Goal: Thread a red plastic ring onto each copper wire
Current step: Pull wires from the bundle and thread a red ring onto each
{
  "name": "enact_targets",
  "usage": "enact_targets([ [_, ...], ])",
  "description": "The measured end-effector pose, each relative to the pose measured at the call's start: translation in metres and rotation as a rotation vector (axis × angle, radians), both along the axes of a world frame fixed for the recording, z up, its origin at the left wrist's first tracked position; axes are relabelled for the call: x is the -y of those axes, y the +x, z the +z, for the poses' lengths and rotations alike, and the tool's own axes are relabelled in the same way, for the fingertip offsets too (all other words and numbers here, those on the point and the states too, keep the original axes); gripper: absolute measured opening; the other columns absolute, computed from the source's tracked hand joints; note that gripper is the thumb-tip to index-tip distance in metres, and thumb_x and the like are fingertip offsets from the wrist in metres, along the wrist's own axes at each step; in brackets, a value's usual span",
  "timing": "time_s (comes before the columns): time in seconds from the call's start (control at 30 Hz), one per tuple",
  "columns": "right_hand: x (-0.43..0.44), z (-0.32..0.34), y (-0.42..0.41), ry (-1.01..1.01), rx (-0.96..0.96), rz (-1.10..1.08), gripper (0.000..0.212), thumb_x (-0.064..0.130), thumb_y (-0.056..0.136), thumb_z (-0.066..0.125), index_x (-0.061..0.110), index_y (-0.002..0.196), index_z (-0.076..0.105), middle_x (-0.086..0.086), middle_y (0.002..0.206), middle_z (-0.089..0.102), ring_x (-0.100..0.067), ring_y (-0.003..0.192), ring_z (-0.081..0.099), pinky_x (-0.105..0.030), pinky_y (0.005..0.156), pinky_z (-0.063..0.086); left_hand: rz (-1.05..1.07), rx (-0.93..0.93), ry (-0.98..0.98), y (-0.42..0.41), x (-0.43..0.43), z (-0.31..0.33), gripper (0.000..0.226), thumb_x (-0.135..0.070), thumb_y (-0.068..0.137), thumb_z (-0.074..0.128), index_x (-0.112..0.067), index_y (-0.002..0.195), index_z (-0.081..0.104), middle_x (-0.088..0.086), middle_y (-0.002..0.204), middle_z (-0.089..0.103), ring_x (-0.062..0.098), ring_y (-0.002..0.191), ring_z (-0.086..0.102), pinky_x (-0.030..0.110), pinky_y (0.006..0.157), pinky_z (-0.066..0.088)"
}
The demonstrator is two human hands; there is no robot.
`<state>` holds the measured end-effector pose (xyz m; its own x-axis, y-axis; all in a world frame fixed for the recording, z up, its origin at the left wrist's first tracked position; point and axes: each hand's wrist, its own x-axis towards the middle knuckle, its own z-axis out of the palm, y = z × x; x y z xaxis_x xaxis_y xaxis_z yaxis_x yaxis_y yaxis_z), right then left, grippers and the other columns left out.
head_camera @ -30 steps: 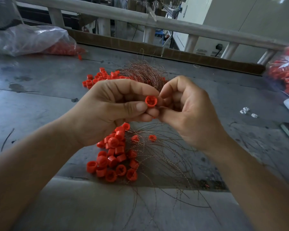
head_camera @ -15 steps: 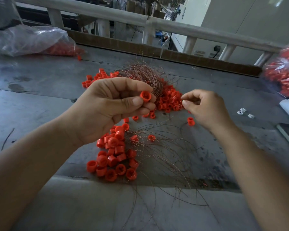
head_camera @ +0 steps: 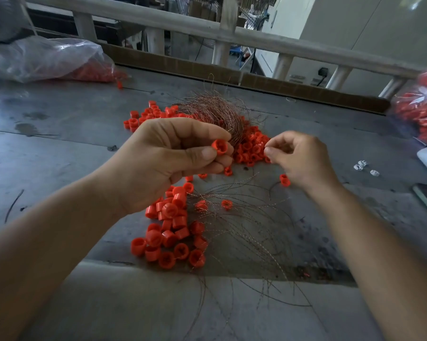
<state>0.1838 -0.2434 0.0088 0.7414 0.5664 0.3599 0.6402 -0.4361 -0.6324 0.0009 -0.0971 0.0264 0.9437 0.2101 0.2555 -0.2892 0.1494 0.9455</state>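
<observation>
One red ring (head_camera: pixel 219 146) is being held in the grip of the left hand (head_camera: pixel 168 166), hole facing near-right. The right hand (head_camera: pixel 301 156) is hovering just to its right above the tabletop (head_camera: pixel 59 143), grip narrow; whether it is pinching a copper wire cannot be told.

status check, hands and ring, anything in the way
Left hand pinches one red ring above the table. Right hand pinching beside it, apart; any wire in it too fine to see. Nothing between them; copper wires and loose rings lie below.
</observation>
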Motion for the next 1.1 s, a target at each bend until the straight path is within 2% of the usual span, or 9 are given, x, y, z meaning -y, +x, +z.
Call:
enact_targets([
  [0.13, 0.006, 0.02, -0.019, 0.338, -0.467, 0.179, 0.012, 0.009, 0.085, 0.059, 0.016, 0.074, 0.06, 0.004, 0.059, 0.066, -0.006, 0.052, 0.062, -0.018, 0.05, 0.049, 0.023, -0.021, 0.041, 0.001, 0.0, -0.001, 0.026, -0.005, 0.064, 0.064, -0.017, 0.085, 0.075, 0.005, 0.081, 0.073, 0.014, 0.079, 0.07, 0.017, 0.067, 0.053],
  [0.2, 0.006, 0.028, -0.03, 0.395, -0.633, 0.263, 0.005, 0.014, 0.083, 0.057, 0.012, 0.079, 0.059, 0.002, 0.059, 0.067, -0.007, 0.052, 0.063, -0.016, 0.047, 0.048, 0.035, -0.034, 0.05, 0.0, 0.001, -0.001, 0.027, -0.007, 0.064, 0.061, -0.018, 0.084, 0.075, 0.004, 0.08, 0.073, 0.014, 0.079, 0.07, 0.017, 0.067, 0.053],
  [0.3, 0.003, 0.035, -0.044, 0.403, -0.792, 0.37, 0.013, 0.021, 0.072, 0.056, 0.011, 0.08, 0.058, 0.001, 0.059, 0.067, -0.007, 0.051, 0.062, -0.015, 0.046, 0.048, 0.065, -0.063, 0.065, 0.001, 0.001, -0.002, 0.028, -0.009, 0.061, 0.062, -0.019, 0.084, 0.076, 0.005, 0.079, 0.073, 0.016, 0.077, 0.07, 0.017, 0.067, 0.054],
  [0.57, -0.001, 0.033, -0.06, 0.367, -0.86, 0.552, 0.01, 0.017, 0.067, 0.057, 0.016, 0.075, 0.063, -0.001, 0.063, 0.068, -0.009, 0.055, 0.064, -0.016, 0.048, 0.049, 0.096, -0.094, 0.093, 0.002, 0.004, -0.002, 0.028, -0.009, 0.06, 0.062, -0.019, 0.083, 0.075, 0.005, 0.077, 0.073, 0.016, 0.073, 0.07, 0.017, 0.065, 0.053],
  [0.87, 0.0, 0.034, -0.062, 0.367, -0.857, 0.547, 0.016, 0.016, 0.066, 0.057, 0.017, 0.079, 0.067, -0.002, 0.064, 0.068, -0.01, 0.055, 0.064, -0.017, 0.049, 0.049, 0.092, -0.099, 0.107, 0.001, 0.004, 0.0, 0.028, -0.01, 0.061, 0.062, -0.019, 0.085, 0.074, 0.005, 0.077, 0.073, 0.014, 0.073, 0.07, 0.016, 0.065, 0.053],
  [1.1, -0.002, 0.034, -0.063, 0.359, -0.899, 0.53, 0.017, 0.02, 0.068, 0.056, 0.008, 0.08, 0.058, -0.002, 0.062, 0.067, -0.01, 0.053, 0.064, -0.017, 0.046, 0.048, 0.085, -0.095, 0.099, 0.002, 0.006, 0.0, 0.029, -0.008, 0.06, 0.062, -0.019, 0.083, 0.075, 0.005, 0.075, 0.073, 0.014, 0.071, 0.07, 0.016, 0.064, 0.053],
])
